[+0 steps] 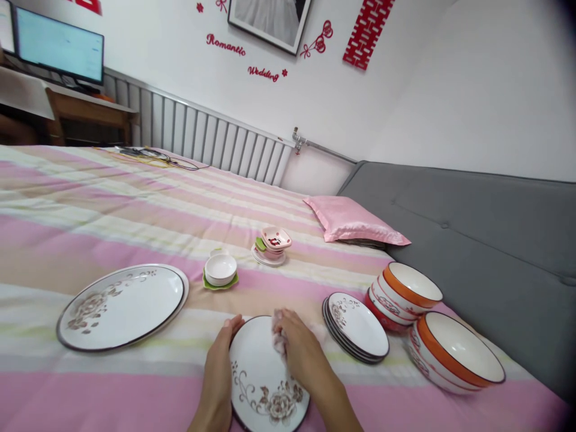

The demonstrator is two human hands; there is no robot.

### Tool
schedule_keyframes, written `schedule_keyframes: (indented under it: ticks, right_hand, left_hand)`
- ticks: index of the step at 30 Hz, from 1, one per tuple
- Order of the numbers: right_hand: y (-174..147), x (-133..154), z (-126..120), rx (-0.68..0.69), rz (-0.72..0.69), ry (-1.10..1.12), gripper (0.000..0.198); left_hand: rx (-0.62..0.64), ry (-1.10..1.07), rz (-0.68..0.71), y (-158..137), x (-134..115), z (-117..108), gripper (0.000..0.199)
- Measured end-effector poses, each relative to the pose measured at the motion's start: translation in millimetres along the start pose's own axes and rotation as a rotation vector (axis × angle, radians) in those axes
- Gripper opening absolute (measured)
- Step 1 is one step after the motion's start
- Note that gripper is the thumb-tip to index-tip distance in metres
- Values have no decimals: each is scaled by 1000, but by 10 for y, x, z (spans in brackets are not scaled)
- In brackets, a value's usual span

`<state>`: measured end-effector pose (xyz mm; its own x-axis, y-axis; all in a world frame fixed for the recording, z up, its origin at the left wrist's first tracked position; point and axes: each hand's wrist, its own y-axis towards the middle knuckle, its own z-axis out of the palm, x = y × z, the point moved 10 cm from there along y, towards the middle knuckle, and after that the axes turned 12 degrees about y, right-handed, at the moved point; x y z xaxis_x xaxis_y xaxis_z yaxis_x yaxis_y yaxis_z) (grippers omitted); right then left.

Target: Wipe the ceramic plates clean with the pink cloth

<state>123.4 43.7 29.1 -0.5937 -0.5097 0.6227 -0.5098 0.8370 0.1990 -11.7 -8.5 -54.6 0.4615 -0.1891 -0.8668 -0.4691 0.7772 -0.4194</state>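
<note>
A white plate (254, 360) with a brown flower pattern and dark rim lies on the striped bedspread before me. Along its left edge rests my left hand (220, 354), fingers stretched out and steadying the rim. My right hand (294, 342) is closed around a crumpled pale cloth (279, 339), pressed on the plate's upper right part. Just right of that hand is a stack of matching small plates (357, 324). On the left, a large oval platter (130, 306) with the same pattern lies on another white dish.
Orange-rimmed bowls (459, 348) stand at the right near the grey headboard (486, 222). Small white bowls (220, 268) sit on a green leaf-shaped dish, beside stacked small dishes (275, 239). Farther back are a pink pillow (353, 217) and cables (155, 157).
</note>
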Motion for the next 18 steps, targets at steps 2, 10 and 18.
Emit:
schedule_keyframes:
  ticks: [2,10,18]
  right_hand:
    - [50,-112,59,-34,5,3,40]
    - [112,-127,231,40,0,0,47]
    - [-56,551,464,283,-195,172,48]
  left_hand:
    - [-1,8,10,1,-4,-8,40]
    - [1,17,42,14,-8,-26,41]
    - [6,69,220,136,-49,-63,35]
